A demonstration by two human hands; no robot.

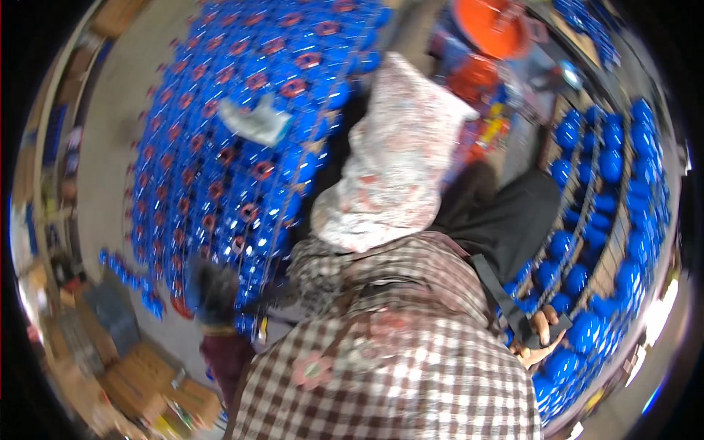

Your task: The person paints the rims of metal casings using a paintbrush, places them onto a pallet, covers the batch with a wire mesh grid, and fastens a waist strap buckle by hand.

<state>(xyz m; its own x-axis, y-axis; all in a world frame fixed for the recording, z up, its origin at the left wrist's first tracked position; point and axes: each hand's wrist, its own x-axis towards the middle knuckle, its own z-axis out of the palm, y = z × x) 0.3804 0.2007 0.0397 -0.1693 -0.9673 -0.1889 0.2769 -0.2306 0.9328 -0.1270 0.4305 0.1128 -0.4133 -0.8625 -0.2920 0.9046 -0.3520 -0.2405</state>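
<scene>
My right hand (541, 339), bare, is at the right of my body with its fingers closed around the end of a black strap (501, 297). The strap runs down from my waist. At the left, my left hand (210, 292) seems to be in a dark glove, below a maroon sleeve (227, 361). Motion smears its fingers, so what it holds, if anything, does not show. Near it are rows of shiny blue rounded pieces (213, 165), many with red rings. A whitish glove or cloth (257, 121) lies on them. A white cloth with red specks (400, 158) covers my lap.
More blue rounded pieces (587, 330) stand in rows close on my right. An orange-red round basin or seat (493, 29) is ahead, with blurred coloured items around it. Cardboard boxes (139, 378) and a grey bin (111, 315) stand at the lower left.
</scene>
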